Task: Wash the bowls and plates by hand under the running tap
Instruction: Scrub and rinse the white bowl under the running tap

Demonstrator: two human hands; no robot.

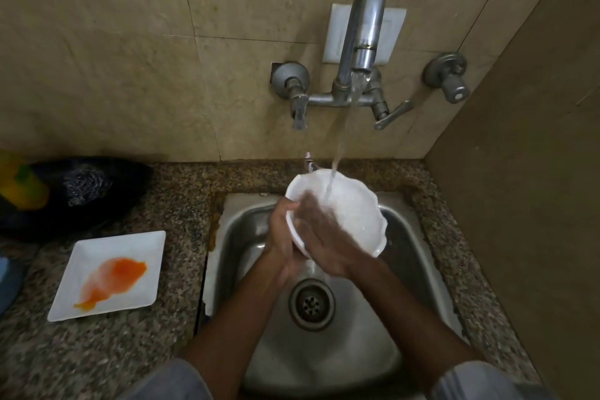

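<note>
A white bowl (352, 214) is held tilted over the steel sink (246, 237), under the running tap (360, 32). The left hand (281, 234) grips its rim; the right hand (319, 234) rubs inside, fingers flat and open. Rinsing looks underway. Next likely comes the sauce-stained square plate (107, 274), on the counter (107, 357) left of the sink, beside a dark bag (74, 195). Nothing blocks the reach.
</note>
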